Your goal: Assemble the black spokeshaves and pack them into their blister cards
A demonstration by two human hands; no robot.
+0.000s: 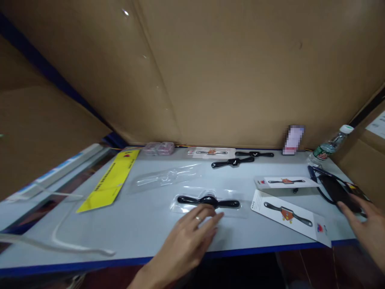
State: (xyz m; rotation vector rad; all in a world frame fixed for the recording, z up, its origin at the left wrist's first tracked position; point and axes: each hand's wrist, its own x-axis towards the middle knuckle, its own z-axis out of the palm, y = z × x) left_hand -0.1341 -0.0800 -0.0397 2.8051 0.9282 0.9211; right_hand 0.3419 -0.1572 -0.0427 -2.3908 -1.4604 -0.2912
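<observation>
A black spokeshave [228, 203] lies in a clear plastic blister shell [244, 212] near the middle of the table. My left hand [189, 233], wearing a ring, is over the shell's front edge with its fingers curled inward. Its fingertips are hidden beneath the hand, by the middle of the spokeshave. At the far right, my right hand [368, 226] has thumb and fingers on either side of a dark flat object [332, 188], whose kind I cannot make out. Two printed spokeshave cards [290, 200] lie between my hands, the rear one partly raised.
Two bare spokeshaves [233, 162] and a packaged spokeshave [212, 153] lie along the back. An empty-looking clear shell [168, 176] and a yellow card [111, 180] are left. A plastic bottle [327, 148] leans at back right. Cardboard walls [225, 72] enclose the table.
</observation>
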